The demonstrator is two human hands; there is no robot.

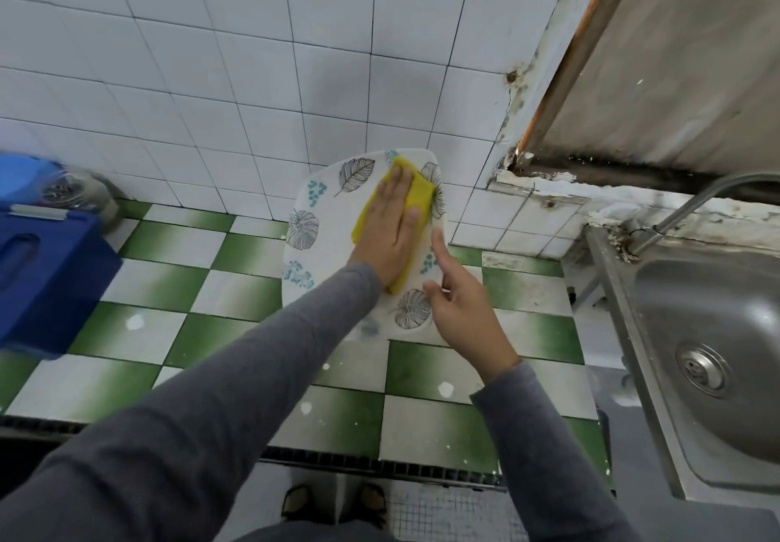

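Pressing sponge (423,196) flat on plate (337,244), left hand (388,227) fingers straight, hiding sponge middle; right hand (461,306) at rim, grip unclear.

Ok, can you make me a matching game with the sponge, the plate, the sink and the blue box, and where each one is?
Things:
1. yellow sponge
2. leaf-patterned plate
3. metal sink
4. blue box

Places:
A. far right, below the tap
B. under the flat left hand
C. left end of the green-and-white counter
D. its edge gripped by the right hand

Pairs: 1-B, 2-D, 3-A, 4-C.
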